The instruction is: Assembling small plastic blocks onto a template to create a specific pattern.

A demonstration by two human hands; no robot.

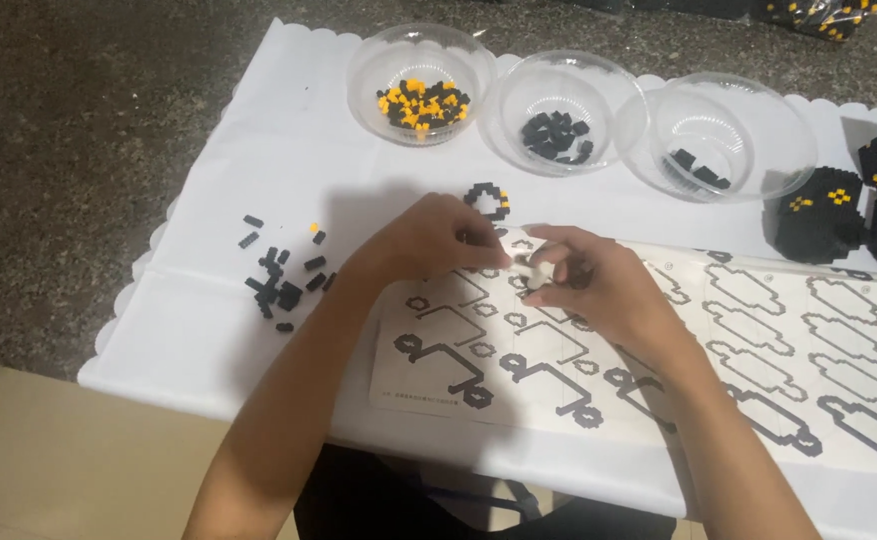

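Left hand [437, 238] and right hand [587, 283] meeting over the instruction sheet [759, 340], fingertips pinched together around a tiny pale piece [531, 268], too small to identify. Small black-and-yellow brick ring [488, 199] just above the left hand, on the white cloth [219, 330]. Loose black bricks [281, 278] scattered further left. Three clear bowls [559, 110] lined up beyond

Your small pale piece [531, 268], pinched between your fingertips, held just above the printed instruction sheet [659, 350], mostly hidden.
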